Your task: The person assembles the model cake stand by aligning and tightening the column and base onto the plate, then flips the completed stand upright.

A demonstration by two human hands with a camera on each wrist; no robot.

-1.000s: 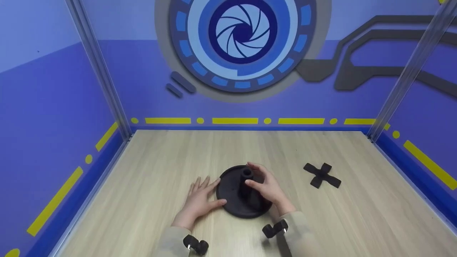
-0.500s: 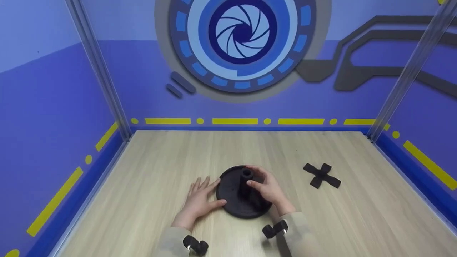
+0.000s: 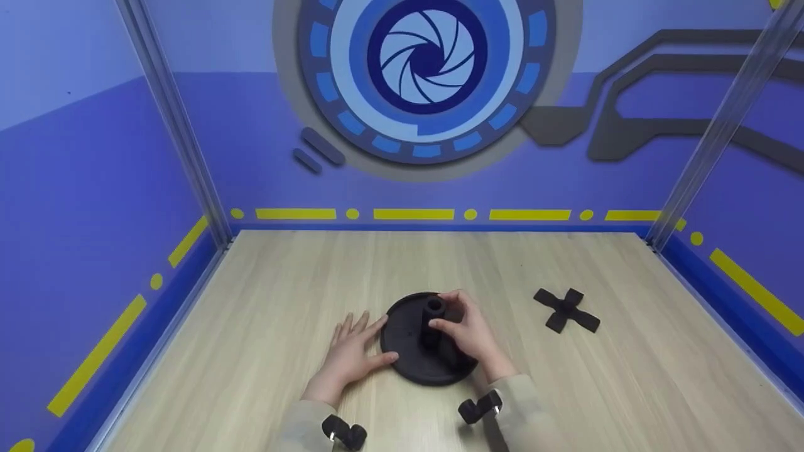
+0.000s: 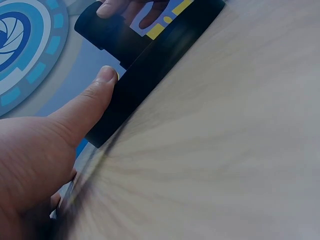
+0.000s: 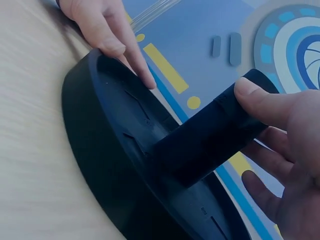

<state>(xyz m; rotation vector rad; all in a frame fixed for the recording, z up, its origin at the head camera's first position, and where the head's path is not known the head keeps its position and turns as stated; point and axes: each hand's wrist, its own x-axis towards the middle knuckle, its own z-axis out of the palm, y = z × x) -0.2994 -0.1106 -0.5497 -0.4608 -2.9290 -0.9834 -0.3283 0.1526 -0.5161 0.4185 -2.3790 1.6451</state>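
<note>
A round black base (image 3: 402, 351) with a raised rim lies on the table, its hollow side up. From its middle rises a black tube (image 5: 210, 132), upright and hollow at the top. My right hand (image 3: 472, 329) pinches the tube near its upper end, thumb on the near side and fingers behind. On the left edge of the base, my left hand (image 3: 352, 358) rests with thumb and forefinger on the rim, its fingers spread and fairly straight. The tube's foot meets the floor of the base in the right wrist view.
A black four-armed cross piece (image 3: 567, 309) lies flat on the wooden table (image 3: 301, 276), to the right of the base. Blue printed panels (image 3: 100, 220) and metal corner posts (image 3: 182, 132) enclose the table at the back and sides.
My right hand has shifted slightly round the tube, its thumb further to the left across the front and the fingertips drawn in. The left hand and the base stay in place.
</note>
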